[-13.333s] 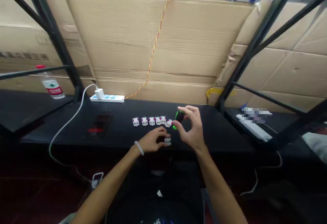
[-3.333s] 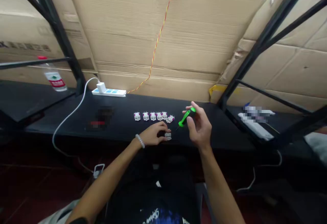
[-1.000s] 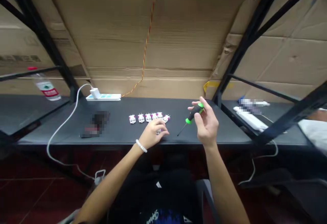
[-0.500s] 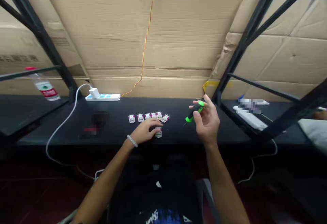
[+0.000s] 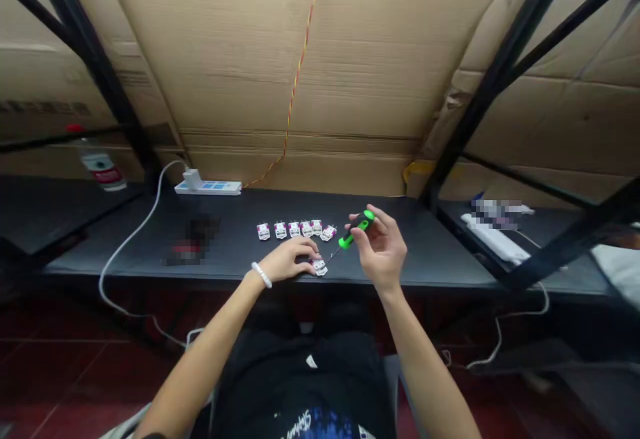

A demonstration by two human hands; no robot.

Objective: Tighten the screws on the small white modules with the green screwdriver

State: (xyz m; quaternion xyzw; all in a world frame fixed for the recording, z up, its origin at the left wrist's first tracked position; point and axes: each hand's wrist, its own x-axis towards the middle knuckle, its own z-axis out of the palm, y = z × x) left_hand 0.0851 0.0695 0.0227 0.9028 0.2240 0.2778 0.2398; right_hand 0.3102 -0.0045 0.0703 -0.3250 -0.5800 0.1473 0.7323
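My right hand (image 5: 381,251) is closed round a green-and-black screwdriver (image 5: 355,229), whose thin tip slants down toward a small white-and-purple part (image 5: 320,266) on the black bench. My left hand (image 5: 291,259), with a white bead bracelet at the wrist, rests on the bench with its fingertips pressed against that part. Just behind it lies a row of several similar white-and-purple parts (image 5: 295,229).
A white power strip (image 5: 209,187) with a white cable sits at the back left, near a water bottle (image 5: 101,165). A blurred dark object (image 5: 193,243) lies left of the parts. Black frame bars and cardboard sheets (image 5: 320,72) enclose the bench (image 5: 430,252). A white strip (image 5: 493,239) lies at right.
My right hand has brought the screwdriver left and down, close to the part under my left fingers. My left hand has stayed on that part.
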